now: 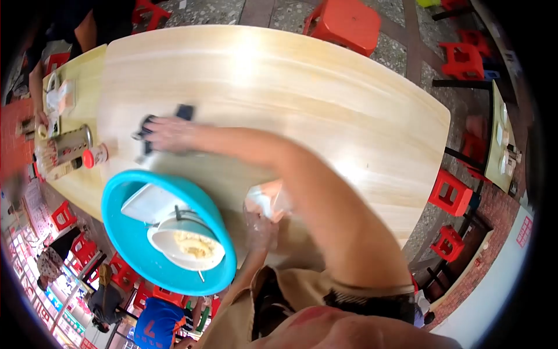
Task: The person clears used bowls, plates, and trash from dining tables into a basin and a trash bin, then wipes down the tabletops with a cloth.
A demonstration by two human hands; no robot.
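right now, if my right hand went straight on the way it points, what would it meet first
Past the blurred dark cloth at the right hand, probably the metal holder, though it might brush the red-lidded jar first; depth is unclear.

My 1 camera sits on my head and looks forward and down, close above the tabletop [256,87] and my right fingers [160,132]; its wide, curved view reaches the surrounding floor [390,65].

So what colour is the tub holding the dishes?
The tub is turquoise, seen in the head view.
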